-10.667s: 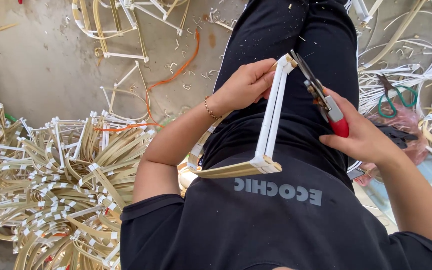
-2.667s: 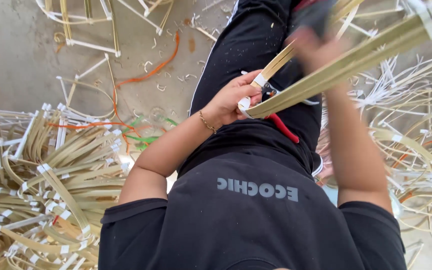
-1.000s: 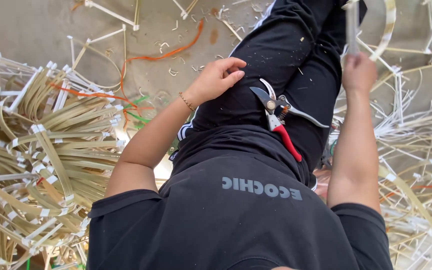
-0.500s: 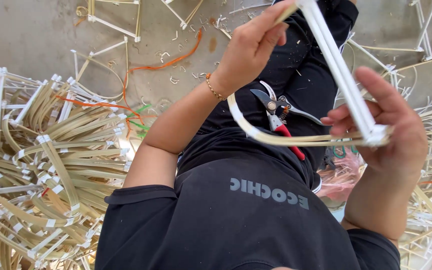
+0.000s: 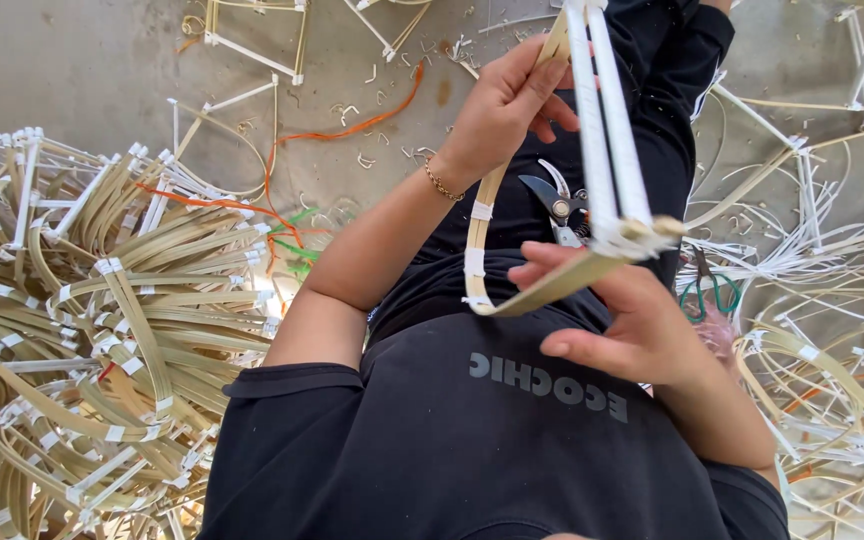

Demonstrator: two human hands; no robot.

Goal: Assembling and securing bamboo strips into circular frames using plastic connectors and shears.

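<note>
I hold a bent bamboo-strip frame (image 5: pixel 479 250) bound with white tape over my lap. My left hand (image 5: pixel 505 112), a thin bracelet on its wrist, grips the frame's curved strip near the top. My right hand (image 5: pixel 630 322) holds the lower corner, where the flat strip meets two white straight bars (image 5: pixel 604 130). Red-handled pruning shears (image 5: pixel 559 206) lie on my black trousers behind the frame, touched by neither hand.
A large heap of finished bamboo frames (image 5: pixel 82 330) fills the left floor. More loose strips and frames (image 5: pixel 832 330) lie on the right, with green-handled scissors (image 5: pixel 709 292) among them. Orange cord (image 5: pixel 352 128) and offcuts litter the concrete floor ahead.
The frame has swung from a slant across my lap to nearly upright. My right hand has shifted down to its lower corner. The shears stay on my lap.
</note>
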